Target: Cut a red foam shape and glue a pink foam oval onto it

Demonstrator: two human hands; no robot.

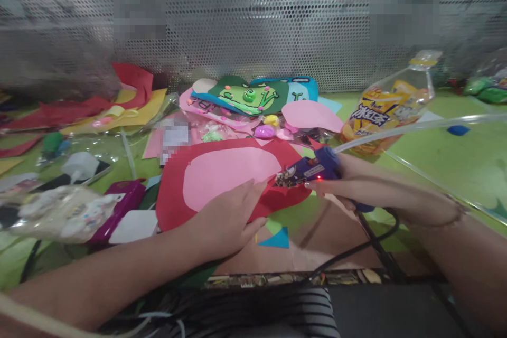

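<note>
My right hand [356, 185] is wrapped round a dark blue hot glue gun [317, 166] with a small red light lit on its side. Its nozzle end points left, over the right part of a red paper cutout [170, 185]. On the red paper lies a pink oval paper piece [233, 169]. My left hand [225, 216] rests flat on both papers, fingers stretched toward the glue gun's tip. Whether glue is coming out cannot be made out. A black cord [348, 256] trails from the gun.
Behind stands a painted green and blue craft piece [253, 95], with clay packets [265, 131] before it. A large drink bottle [390, 105] is at right, with a clear tube crossing near it. At left are a purple box [122, 206], a white charger [81, 166] and red scraps [67, 111].
</note>
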